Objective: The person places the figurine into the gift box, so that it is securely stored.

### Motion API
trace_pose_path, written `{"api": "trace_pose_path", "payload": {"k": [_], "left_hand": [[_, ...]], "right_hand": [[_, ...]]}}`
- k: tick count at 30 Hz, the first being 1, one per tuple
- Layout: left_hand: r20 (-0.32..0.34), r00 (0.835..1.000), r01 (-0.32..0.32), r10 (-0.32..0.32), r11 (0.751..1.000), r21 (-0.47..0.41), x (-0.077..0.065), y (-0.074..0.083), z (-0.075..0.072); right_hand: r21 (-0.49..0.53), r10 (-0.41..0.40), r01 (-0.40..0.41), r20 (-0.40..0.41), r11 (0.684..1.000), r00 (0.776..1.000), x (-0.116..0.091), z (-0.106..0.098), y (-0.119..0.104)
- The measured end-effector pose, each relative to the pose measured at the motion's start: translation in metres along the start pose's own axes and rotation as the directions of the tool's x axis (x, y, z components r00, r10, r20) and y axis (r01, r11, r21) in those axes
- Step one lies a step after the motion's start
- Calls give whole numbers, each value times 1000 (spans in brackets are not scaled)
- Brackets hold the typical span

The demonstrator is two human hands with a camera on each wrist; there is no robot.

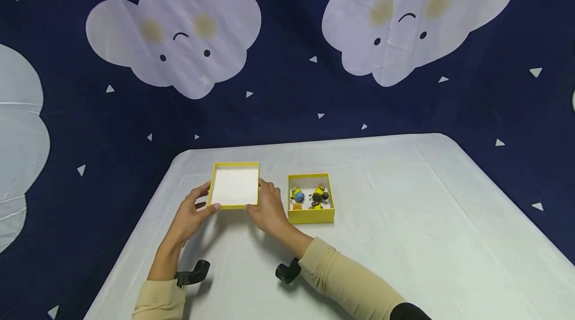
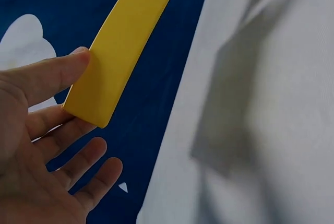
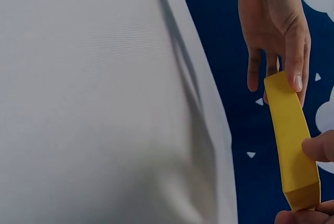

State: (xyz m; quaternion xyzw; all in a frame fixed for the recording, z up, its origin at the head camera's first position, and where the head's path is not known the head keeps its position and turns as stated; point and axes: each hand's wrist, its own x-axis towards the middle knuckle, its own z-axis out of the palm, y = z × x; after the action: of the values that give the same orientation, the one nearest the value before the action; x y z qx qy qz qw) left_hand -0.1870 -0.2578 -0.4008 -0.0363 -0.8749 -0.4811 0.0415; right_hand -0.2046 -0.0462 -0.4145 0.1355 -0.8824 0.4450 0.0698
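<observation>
Both hands hold a square yellow box lid (image 1: 234, 186) above the table, its white inside facing up in the head view. At its left edge the left hand (image 1: 186, 217) pinches a corner between thumb and fingers, as the left wrist view shows on the lid's yellow side (image 2: 125, 51). The right hand (image 1: 269, 207) grips the opposite side, thumb on the yellow front wall (image 3: 289, 130). Just right of that hand stands an open yellow box (image 1: 311, 216). Several small yellow toy figures lie inside, among them a blue-and-yellow figure (image 1: 298, 196) and a dark-and-yellow figure (image 1: 319, 195).
A white cloth covers the table (image 1: 404, 230), which ends at a rounded back edge. Behind it hangs a dark blue curtain (image 1: 287, 85) with white clouds and triangles. Black wrist cameras (image 1: 193, 274) sit on both forearms.
</observation>
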Motion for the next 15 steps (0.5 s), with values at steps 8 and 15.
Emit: {"api": "trace_pose_path", "payload": {"k": [8,15], "left_hand": [[-62,994,-90,91,996,16,-3,14,7],[-91,988,-119,122,992,44,-2,30,19]], "right_hand": [[33,-8,9,-51,999,999,-2,-15,0],[112,-5,11,-55,994,998,-4,-35,7]]}}
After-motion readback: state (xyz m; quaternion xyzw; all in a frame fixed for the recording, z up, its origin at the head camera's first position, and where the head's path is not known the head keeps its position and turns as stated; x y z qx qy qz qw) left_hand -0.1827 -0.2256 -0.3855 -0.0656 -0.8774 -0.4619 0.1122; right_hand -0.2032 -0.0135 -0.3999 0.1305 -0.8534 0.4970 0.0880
